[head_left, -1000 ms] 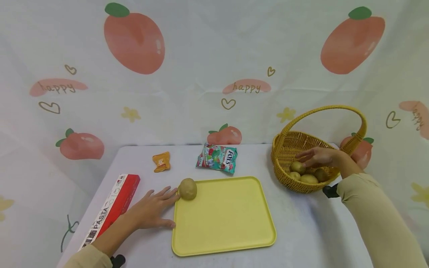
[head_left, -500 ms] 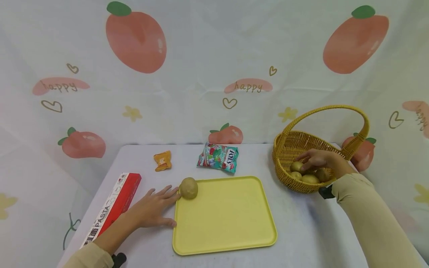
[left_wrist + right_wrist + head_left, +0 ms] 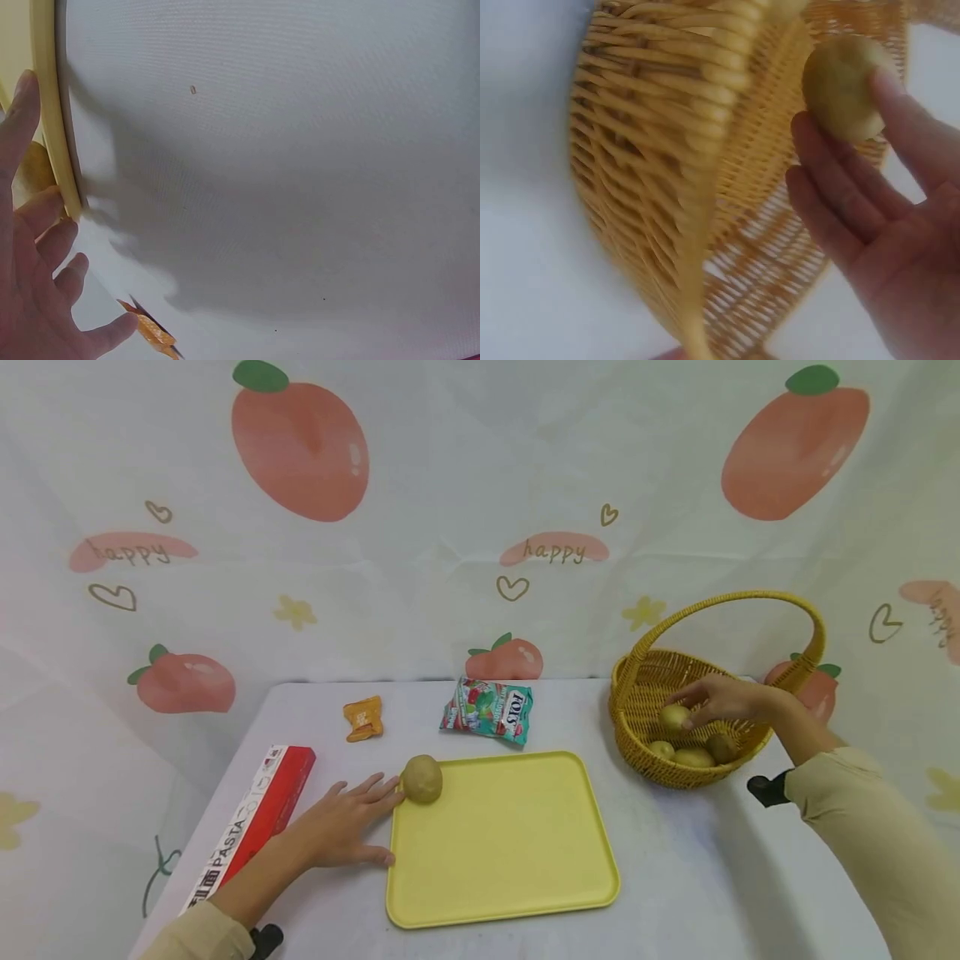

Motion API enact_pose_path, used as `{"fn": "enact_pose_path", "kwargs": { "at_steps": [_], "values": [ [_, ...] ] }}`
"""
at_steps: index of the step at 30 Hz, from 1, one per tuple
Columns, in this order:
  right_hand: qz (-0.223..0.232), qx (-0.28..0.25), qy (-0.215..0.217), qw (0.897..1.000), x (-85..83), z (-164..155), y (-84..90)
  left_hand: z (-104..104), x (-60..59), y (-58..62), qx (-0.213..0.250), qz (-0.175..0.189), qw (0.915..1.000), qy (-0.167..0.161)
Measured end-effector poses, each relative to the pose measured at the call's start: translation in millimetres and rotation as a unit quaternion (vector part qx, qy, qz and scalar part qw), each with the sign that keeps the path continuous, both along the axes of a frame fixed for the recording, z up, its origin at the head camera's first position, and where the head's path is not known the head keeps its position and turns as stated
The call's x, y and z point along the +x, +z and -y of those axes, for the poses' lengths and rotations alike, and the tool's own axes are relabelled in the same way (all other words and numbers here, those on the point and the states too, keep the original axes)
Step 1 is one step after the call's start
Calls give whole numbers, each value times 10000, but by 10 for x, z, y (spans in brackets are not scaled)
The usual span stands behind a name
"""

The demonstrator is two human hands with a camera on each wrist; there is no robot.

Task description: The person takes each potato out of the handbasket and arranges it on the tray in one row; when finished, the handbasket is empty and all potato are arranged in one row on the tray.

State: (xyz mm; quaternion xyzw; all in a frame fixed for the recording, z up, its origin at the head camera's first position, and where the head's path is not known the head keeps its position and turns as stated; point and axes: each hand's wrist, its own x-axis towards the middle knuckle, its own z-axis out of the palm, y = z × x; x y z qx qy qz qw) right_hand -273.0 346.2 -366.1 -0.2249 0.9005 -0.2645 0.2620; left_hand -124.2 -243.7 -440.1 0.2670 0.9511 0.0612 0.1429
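Note:
My right hand [image 3: 726,700] pinches a small round potato [image 3: 675,717] between thumb and fingers, inside the opening of the wicker basket [image 3: 651,766]. The right wrist view shows that potato [image 3: 845,88] held up at the basket's rim, thumb on one side. Several more potatoes [image 3: 693,757] lie in the bottom of the basket. My left hand [image 3: 341,827] is spread at the left edge of the yellow tray [image 3: 502,843], fingertips at its rim. Beside those fingertips, a larger potato [image 3: 422,779] sits in the tray's far left corner.
A red and white pasta box [image 3: 258,818] lies left of my left forearm. Behind the tray are an orange wrapped snack [image 3: 363,718] and a green candy bag [image 3: 487,710]. The basket's tall handle [image 3: 738,596] arches over its opening. A patterned cloth hangs behind the table.
My right hand has gripped a potato in the basket and raised it slightly, shifting up and a little right. My left hand and the potato on the tray have stayed put.

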Motion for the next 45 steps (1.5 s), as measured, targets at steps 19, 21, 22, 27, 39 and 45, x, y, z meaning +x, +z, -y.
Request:
{"fn": "enact_pose_path", "kwargs": {
  "at_steps": [19,21,22,27,39,45],
  "values": [
    [245,-1645,1124,9797,246,727,332,20,25,23,107,-34,9999,-63],
    [299,-1778,1256,9755,257,876,268,17,24,21,111,-15,9999,-75],
    [340,-1818,1311,9740,266,958,233,17,22,15,101,-7,9999,-71],
    [687,-1976,1484,9665,313,1368,26,14,11,-14,74,-12,10000,-58],
    [309,-2095,1418,9670,351,2177,-521,19,-22,-32,41,-18,10000,4],
    [-373,-1914,1274,9725,390,2503,-770,10,-8,-15,92,37,9999,33]
  ]
}}
